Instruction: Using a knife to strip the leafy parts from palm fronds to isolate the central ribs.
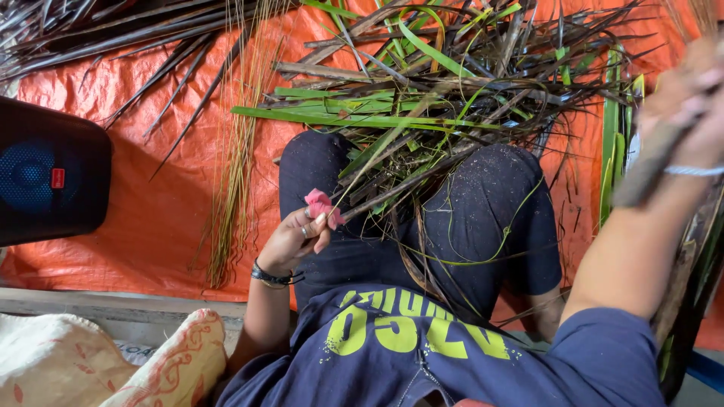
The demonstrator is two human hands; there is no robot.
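**A:** ok so just the 1 head view, looking straight down at someone sitting on an orange tarp (162, 203). what's the left hand doing?

**B:** left hand (292, 241) is over the left knee, fingers curled in and pinched together on a thin strip (377, 162) that runs up and right into the leaf pile (445, 98). there's a pink cloth (323, 206) wrapped at the fingertips, right where the strip gets gripped. ring on 1 finger, dark band (270, 277) on the wrist

**A:** and the right?

**B:** right hand (690, 98) is up high at the right edge and really blurred. it looks closed around a grey-brown stick-like thing (648, 169) that slants down and left, but what that thing is i can't tell. pale band (694, 171) on that wrist

**A:** where's the pile sitting?

**B:** across the lap and spilling onto the tarp ahead of the knees, a mix of green blades and dry brown ones. a loose bundle of thin pale ribs (234, 166) lies on the tarp just left of the left knee, well apart from the right hand

**A:** anything else around?

**B:** black speaker (49, 181) with a blue cone at the far left, and patterned sacks (113, 362) bottom left, near the left elbow
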